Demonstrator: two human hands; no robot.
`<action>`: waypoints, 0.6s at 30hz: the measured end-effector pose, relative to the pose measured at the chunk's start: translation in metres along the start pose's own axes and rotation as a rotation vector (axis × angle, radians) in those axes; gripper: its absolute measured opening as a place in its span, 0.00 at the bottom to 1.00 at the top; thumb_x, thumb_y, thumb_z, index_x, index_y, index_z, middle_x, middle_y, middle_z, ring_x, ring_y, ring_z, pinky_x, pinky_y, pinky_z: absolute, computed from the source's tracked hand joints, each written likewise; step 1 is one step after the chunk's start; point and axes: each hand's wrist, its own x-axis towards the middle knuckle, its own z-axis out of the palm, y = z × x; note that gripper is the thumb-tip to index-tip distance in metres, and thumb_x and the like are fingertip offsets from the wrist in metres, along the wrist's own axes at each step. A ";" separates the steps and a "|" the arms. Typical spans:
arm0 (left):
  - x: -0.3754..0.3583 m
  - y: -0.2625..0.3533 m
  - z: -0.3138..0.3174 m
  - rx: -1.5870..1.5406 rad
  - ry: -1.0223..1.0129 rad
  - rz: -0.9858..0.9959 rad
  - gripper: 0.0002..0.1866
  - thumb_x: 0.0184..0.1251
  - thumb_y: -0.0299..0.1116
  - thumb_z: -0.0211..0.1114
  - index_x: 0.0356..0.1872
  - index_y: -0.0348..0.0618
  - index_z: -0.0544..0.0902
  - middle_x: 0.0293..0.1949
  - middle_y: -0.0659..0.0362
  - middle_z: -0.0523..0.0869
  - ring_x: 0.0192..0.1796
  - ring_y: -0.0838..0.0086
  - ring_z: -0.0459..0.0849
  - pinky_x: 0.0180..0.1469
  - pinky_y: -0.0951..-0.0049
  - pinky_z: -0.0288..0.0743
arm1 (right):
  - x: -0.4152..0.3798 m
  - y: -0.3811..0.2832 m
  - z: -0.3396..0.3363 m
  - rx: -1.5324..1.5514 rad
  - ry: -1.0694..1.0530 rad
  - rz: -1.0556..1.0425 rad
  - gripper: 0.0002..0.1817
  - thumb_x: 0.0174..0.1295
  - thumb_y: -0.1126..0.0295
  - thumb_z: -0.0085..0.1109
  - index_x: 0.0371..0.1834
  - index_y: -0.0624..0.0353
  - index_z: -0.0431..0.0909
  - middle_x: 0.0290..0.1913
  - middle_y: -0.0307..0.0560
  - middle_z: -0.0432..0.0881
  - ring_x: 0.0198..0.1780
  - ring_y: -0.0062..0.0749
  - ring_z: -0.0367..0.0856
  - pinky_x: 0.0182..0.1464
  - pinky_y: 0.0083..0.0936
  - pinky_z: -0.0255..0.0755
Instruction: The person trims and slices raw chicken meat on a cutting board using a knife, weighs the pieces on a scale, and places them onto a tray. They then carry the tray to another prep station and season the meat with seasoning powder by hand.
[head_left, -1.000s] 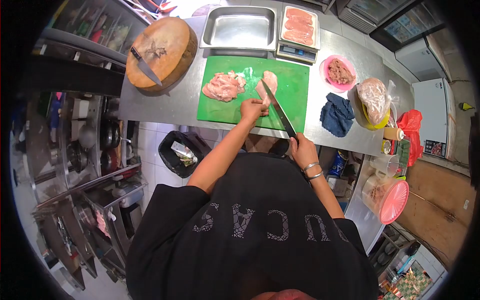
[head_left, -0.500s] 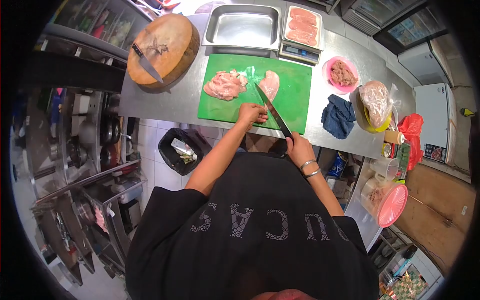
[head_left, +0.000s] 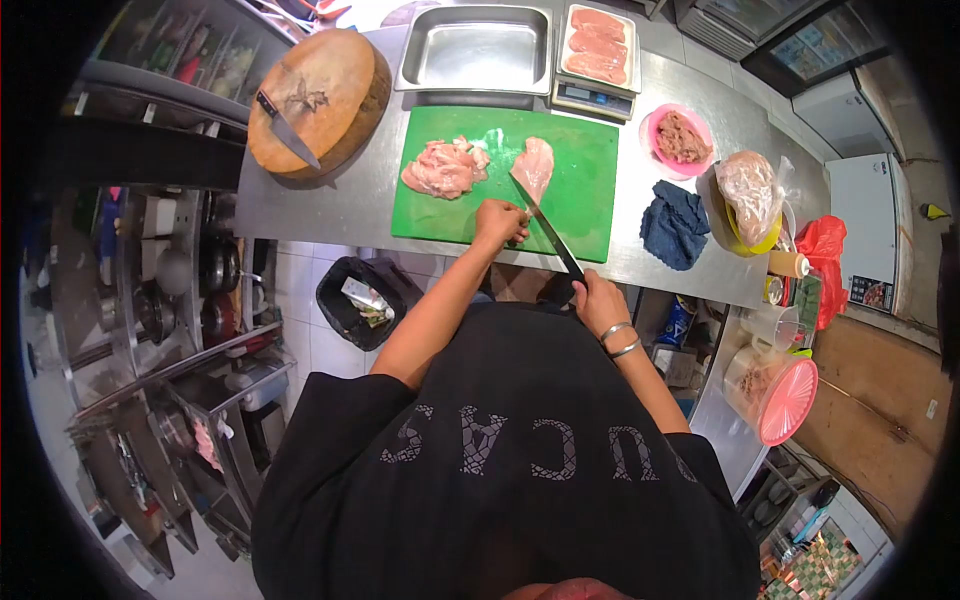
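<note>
On the green cutting board (head_left: 590, 210) lies a pale piece of raw chicken (head_left: 534, 165), its narrow end towards me. My left hand (head_left: 502, 223) is closed, fingertips pinched at that narrow end; the exact grip is partly hidden. My right hand (head_left: 600, 303) is wrapped round the handle of a long dark knife (head_left: 550, 234). The blade points away from me and to the left, its tip against the near part of the chicken. To the left on the board sits a heap of cut raw chicken (head_left: 445, 168).
Behind the board stand a steel tray (head_left: 478, 83) and a scale (head_left: 592, 98) bearing a tray of meat. At left, a round wooden block (head_left: 320, 90) holds another knife (head_left: 290, 132). Right of the board are a blue cloth (head_left: 674, 225), a pink bowl (head_left: 656, 150) and bagged meat (head_left: 748, 190).
The whole view has shifted slightly. The knife has moved a little towards me along the chicken's narrow end. Both hands keep their grips.
</note>
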 end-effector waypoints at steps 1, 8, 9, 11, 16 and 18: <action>0.002 -0.002 0.000 0.003 0.000 0.000 0.06 0.57 0.20 0.67 0.33 0.25 0.86 0.24 0.49 0.87 0.22 0.69 0.88 0.20 0.71 0.83 | -0.005 0.005 0.002 0.003 0.001 0.001 0.11 0.71 0.64 0.55 0.40 0.63 0.74 0.35 0.67 0.83 0.40 0.70 0.81 0.43 0.61 0.73; -0.011 0.000 -0.019 0.201 0.189 0.297 0.08 0.62 0.28 0.71 0.35 0.32 0.88 0.25 0.50 0.88 0.24 0.69 0.87 0.26 0.69 0.80 | -0.077 0.051 -0.020 0.032 -0.001 -0.001 0.09 0.69 0.65 0.58 0.39 0.61 0.75 0.34 0.65 0.82 0.39 0.67 0.81 0.41 0.56 0.74; -0.016 0.009 -0.028 0.415 0.364 0.569 0.10 0.63 0.32 0.71 0.38 0.34 0.89 0.26 0.50 0.88 0.26 0.70 0.87 0.29 0.67 0.80 | -0.083 0.054 -0.025 0.040 0.007 -0.010 0.09 0.68 0.66 0.58 0.39 0.61 0.76 0.33 0.64 0.82 0.39 0.66 0.81 0.41 0.55 0.74; -0.025 0.033 -0.049 0.391 0.492 0.727 0.10 0.63 0.35 0.69 0.35 0.37 0.89 0.30 0.52 0.88 0.33 0.59 0.87 0.37 0.63 0.79 | -0.088 0.056 -0.027 0.041 0.011 0.010 0.08 0.69 0.67 0.58 0.38 0.61 0.77 0.32 0.63 0.83 0.38 0.64 0.82 0.40 0.52 0.75; -0.001 0.042 -0.111 0.859 0.664 0.970 0.10 0.62 0.35 0.70 0.37 0.39 0.89 0.38 0.49 0.86 0.42 0.52 0.84 0.47 0.56 0.78 | -0.081 0.042 -0.021 0.176 0.318 -0.007 0.08 0.70 0.66 0.59 0.42 0.60 0.80 0.32 0.60 0.84 0.35 0.60 0.84 0.37 0.47 0.76; 0.006 0.041 -0.121 0.832 0.585 0.829 0.09 0.61 0.35 0.71 0.34 0.38 0.88 0.40 0.45 0.85 0.44 0.50 0.84 0.49 0.55 0.78 | -0.075 0.038 -0.023 0.181 0.338 0.018 0.08 0.70 0.66 0.59 0.43 0.60 0.80 0.32 0.60 0.84 0.35 0.59 0.84 0.37 0.47 0.77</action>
